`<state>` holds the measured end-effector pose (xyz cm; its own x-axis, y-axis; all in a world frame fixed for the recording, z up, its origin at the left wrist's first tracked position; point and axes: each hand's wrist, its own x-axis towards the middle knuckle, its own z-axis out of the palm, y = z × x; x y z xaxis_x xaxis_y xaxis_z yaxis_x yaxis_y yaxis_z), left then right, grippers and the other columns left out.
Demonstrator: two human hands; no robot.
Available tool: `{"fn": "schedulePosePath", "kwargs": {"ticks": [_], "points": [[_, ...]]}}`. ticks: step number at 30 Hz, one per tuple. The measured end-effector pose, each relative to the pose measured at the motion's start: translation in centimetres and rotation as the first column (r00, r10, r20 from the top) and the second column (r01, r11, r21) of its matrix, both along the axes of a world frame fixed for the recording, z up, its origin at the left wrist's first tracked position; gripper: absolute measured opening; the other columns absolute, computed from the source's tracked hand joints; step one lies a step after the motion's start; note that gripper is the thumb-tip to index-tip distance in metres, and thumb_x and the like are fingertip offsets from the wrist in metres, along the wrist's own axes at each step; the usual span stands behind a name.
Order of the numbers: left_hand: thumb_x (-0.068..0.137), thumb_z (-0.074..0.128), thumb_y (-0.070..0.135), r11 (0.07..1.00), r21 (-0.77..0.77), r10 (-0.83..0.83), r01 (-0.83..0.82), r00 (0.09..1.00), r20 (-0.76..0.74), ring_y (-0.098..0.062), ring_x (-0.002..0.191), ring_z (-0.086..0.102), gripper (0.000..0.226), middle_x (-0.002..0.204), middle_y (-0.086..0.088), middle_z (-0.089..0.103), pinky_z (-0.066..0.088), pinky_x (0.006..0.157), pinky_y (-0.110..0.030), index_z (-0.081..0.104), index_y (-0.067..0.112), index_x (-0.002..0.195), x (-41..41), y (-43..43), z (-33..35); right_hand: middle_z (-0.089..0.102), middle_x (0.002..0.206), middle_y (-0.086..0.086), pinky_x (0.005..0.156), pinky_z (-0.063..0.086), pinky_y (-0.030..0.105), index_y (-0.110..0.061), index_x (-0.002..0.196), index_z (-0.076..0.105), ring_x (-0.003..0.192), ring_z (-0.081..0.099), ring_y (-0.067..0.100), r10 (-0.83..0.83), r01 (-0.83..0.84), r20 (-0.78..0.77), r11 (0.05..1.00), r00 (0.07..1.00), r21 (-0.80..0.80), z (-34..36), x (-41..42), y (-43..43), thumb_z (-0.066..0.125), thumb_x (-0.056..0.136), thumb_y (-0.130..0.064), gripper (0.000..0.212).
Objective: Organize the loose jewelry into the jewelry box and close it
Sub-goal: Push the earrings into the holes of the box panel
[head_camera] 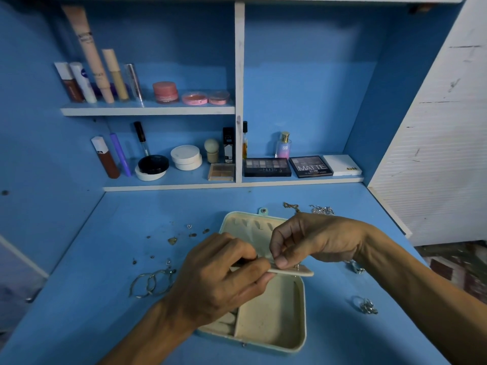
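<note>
step: seat piece on flap | mint-green jewelry box with cream lining (pixel 303 306) open | right hand (pixel 311 238) pinches cream padded centre flap (pixel 297 271) above box middle: keep it level | left hand (pixel 218 272) pinches small dark piece, type unclear: push straight in | silver hoop earrings (pixel 152 284) loose left of box

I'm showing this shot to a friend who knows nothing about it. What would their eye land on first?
Both hands meet mid-frame: the left hand and right hand pinch a cream panel over the open jewelry box. Loose pieces dot the blue desk around it, notably silver hoops at left and a glittery ring at right. Behind, shelves hold cosmetics, including a palette marked MATTE.
</note>
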<state>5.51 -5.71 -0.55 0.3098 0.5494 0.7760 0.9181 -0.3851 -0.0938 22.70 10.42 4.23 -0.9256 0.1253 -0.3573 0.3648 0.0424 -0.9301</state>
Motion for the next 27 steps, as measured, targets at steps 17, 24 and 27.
{"fn": "schedulePosePath", "kwargs": {"ticks": [17, 24, 27], "points": [[0.090, 0.077, 0.029, 1.000, -0.011, -0.009, 0.010, 1.000, 0.009, -0.016, 0.064, 0.051, 0.017, 0.075, -0.001, 0.059, 0.045, 0.057, -0.032, 0.076, 0.014, 0.081, -0.1, 0.2, -0.1, 0.071, 0.084, 0.004, 0.083, 0.048, 0.026, -0.011, 0.088, 0.075, 0.079, 0.063, 0.011, 0.017, -0.018, 0.019, 0.998, 1.000, 0.053, 0.2, 0.3, 0.3, 0.074, 0.083, 0.001, 0.013], [0.091, 0.076, 0.029, 1.000, -0.015, -0.010, 0.010, 1.000, -0.002, -0.014, 0.066, 0.051, 0.017, 0.076, -0.001, 0.059, 0.044, 0.059, -0.029, 0.075, 0.014, 0.082, -0.1, 0.1, -0.1, 0.072, 0.086, 0.002, 0.084, 0.049, 0.022, -0.011, 0.091, 0.074, 0.082, 0.064, 0.010, 0.069, -0.072, 0.020, 0.985, 0.997, 0.154, 1.0, 0.6, 0.4, 0.070, 0.085, 0.004, 0.017], [0.090, 0.077, 0.029, 1.000, -0.016, 0.000, 0.000, 1.000, -0.003, -0.014, 0.066, 0.050, 0.018, 0.075, -0.001, 0.059, 0.044, 0.058, -0.029, 0.075, 0.014, 0.081, -0.2, 0.1, 0.0, 0.071, 0.084, 0.004, 0.081, 0.049, 0.023, -0.010, 0.090, 0.072, 0.080, 0.064, 0.010, 0.068, -0.065, -0.006, 0.975, 0.998, 0.214, 1.6, 0.7, 0.4, 0.065, 0.084, 0.007, 0.019]]}}
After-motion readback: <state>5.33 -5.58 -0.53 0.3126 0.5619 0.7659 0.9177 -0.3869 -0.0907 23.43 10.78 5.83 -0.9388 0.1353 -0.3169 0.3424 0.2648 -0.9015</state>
